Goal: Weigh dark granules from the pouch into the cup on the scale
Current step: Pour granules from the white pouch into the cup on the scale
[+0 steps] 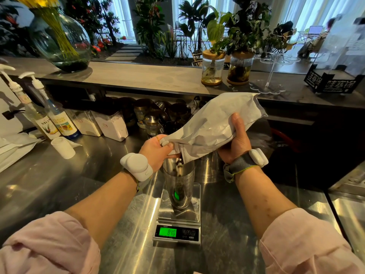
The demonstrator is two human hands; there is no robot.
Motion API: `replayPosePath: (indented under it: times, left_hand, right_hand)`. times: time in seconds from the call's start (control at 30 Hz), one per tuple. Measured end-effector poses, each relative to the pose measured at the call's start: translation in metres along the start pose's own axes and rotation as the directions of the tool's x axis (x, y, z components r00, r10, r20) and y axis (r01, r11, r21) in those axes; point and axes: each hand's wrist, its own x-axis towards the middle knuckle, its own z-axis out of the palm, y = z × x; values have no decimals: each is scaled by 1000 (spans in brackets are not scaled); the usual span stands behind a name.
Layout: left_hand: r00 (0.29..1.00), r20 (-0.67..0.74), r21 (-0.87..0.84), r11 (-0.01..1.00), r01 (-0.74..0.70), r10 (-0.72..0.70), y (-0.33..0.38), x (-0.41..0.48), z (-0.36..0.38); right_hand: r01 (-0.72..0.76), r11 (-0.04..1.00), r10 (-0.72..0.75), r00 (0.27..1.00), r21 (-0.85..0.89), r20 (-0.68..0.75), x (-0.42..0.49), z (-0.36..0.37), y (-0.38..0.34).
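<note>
Now your right hand [236, 141] cradles the pouch [215, 123] from below, thumb pressed across its side, tilting it down to the left. Your left hand [158, 150] pinches the pouch's open corner just above the cup [178, 184]. Dark granules [178, 163] are dropping from the mouth into the cup, which stands upright on the scale [177, 224]. Its green display [167, 232] is lit.
</note>
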Motion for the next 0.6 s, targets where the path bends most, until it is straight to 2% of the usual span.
replayPosePath:
  times: [0.6]
  left_hand:
    - [1000,-16,28,1000,-4,5,-3,1,0]
  right_hand:
    - [-2,1000,2,1000,6,-30,-1,-2,1]
